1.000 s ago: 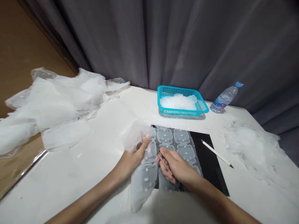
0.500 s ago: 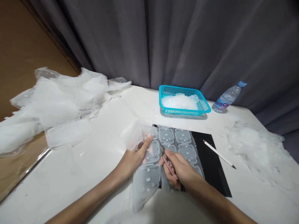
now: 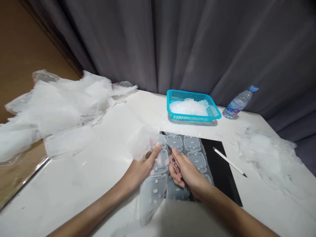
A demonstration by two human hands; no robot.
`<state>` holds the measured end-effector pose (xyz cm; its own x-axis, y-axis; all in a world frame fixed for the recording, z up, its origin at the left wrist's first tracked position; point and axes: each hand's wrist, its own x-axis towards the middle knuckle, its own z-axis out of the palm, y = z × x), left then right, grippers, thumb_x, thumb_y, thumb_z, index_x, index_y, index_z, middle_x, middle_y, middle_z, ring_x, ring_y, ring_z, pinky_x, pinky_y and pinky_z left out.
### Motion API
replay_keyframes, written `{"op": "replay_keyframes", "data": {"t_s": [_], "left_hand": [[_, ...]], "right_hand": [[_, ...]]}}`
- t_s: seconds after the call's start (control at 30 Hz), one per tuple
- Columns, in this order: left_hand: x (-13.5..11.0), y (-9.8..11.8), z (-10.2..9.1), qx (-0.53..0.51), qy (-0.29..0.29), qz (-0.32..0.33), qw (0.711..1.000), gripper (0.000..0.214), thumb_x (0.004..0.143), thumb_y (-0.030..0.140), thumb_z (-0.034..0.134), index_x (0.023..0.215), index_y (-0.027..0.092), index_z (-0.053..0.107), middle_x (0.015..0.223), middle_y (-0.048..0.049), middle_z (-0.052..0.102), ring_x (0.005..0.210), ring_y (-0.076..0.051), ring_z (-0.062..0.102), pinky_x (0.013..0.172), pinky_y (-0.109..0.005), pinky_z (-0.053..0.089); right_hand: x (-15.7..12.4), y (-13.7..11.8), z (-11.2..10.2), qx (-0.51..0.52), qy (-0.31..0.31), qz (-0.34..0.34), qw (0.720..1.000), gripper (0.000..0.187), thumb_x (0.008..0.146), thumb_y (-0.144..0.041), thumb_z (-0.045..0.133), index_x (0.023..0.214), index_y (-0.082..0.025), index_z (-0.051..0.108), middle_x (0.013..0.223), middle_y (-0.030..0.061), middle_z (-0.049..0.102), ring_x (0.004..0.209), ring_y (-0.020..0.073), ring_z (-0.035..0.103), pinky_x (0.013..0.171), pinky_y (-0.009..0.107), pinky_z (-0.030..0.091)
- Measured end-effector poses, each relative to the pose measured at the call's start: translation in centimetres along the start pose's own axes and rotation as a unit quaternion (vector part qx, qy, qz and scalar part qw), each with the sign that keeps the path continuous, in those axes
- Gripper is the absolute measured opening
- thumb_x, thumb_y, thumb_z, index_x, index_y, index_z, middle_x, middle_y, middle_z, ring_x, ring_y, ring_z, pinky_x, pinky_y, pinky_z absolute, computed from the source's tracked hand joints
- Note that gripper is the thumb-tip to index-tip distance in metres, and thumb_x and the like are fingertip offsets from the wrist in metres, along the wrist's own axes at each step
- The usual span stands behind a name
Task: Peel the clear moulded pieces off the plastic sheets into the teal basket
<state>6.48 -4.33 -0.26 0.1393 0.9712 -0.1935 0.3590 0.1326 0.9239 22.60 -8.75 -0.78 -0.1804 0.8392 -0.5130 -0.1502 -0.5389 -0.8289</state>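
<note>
A translucent plastic sheet of moulded square pads (image 3: 190,148) lies on a black mat (image 3: 222,171) on the white table. My left hand (image 3: 142,166) pinches the sheet's left strip, thumb on top, and lifts it slightly. My right hand (image 3: 186,171) is closed around small pink snips (image 3: 174,161), whose tip touches the sheet between two rows of pads. A cut strip of pads (image 3: 151,194) hangs toward me below my left hand.
A turquoise basket (image 3: 212,113) of cut pieces stands behind the mat, with a water bottle (image 3: 238,103) to its right. A white pencil (image 3: 229,162) lies on the mat. Piles of plastic scraps lie at the left (image 3: 56,108) and right (image 3: 269,154). Grey curtains hang behind.
My right hand with the snips has moved forward along the sheet, away from me. My left hand keeps its hold.
</note>
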Motion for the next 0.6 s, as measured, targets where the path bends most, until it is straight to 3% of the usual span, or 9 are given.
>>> {"op": "replay_keyframes", "data": {"t_s": [0.2, 0.37, 0.47, 0.6], "left_hand": [[0.0, 0.0, 0.1, -0.001, 0.008, -0.001, 1.000, 0.048, 0.088, 0.066, 0.060, 0.067, 0.023, 0.061, 0.055, 0.0008, 0.059, 0.062, -0.023, 0.059, 0.068, -0.032, 0.049], [0.0, 0.2, 0.1, 0.006, 0.018, -0.021, 1.000, 0.049, 0.084, 0.067, 0.061, 0.059, 0.025, 0.057, 0.048, 0.0002, 0.055, 0.066, -0.027, 0.064, 0.073, -0.034, 0.053], [-0.1, 0.5, 0.1, 0.008, 0.013, -0.022, 1.000, 0.046, 0.084, 0.066, 0.060, 0.064, 0.024, 0.063, 0.053, -0.0025, 0.063, 0.071, -0.029, 0.067, 0.079, -0.036, 0.055], [-0.3, 1.1, -0.1, 0.007, 0.007, -0.015, 1.000, 0.044, 0.082, 0.064, 0.059, 0.072, 0.023, 0.069, 0.065, -0.0060, 0.073, 0.080, -0.032, 0.071, 0.087, -0.038, 0.055]], "right_hand": [[0.6, -0.1, 1.6, 0.011, 0.059, 0.013, 0.998, 0.065, 0.105, -0.069, 0.031, 0.058, -0.023, 0.036, 0.036, -0.0080, 0.034, 0.029, 0.0055, 0.028, 0.034, 0.020, 0.016], [0.8, -0.1, 2.2, 0.009, 0.082, 0.039, 0.996, 0.063, 0.110, -0.057, 0.028, 0.057, -0.024, 0.034, 0.035, -0.0084, 0.030, 0.031, 0.0057, 0.023, 0.035, 0.021, 0.014], [1.0, 0.1, 2.2, 0.007, 0.091, 0.023, 0.996, 0.061, 0.110, -0.054, 0.030, 0.059, -0.023, 0.035, 0.036, -0.0087, 0.029, 0.033, 0.0058, 0.021, 0.038, 0.021, 0.016], [1.4, 0.4, 2.0, 0.005, 0.092, 0.015, 0.996, 0.060, 0.106, -0.064, 0.034, 0.062, -0.024, 0.036, 0.036, -0.0087, 0.028, 0.034, 0.0074, 0.020, 0.039, 0.023, 0.016]]}}
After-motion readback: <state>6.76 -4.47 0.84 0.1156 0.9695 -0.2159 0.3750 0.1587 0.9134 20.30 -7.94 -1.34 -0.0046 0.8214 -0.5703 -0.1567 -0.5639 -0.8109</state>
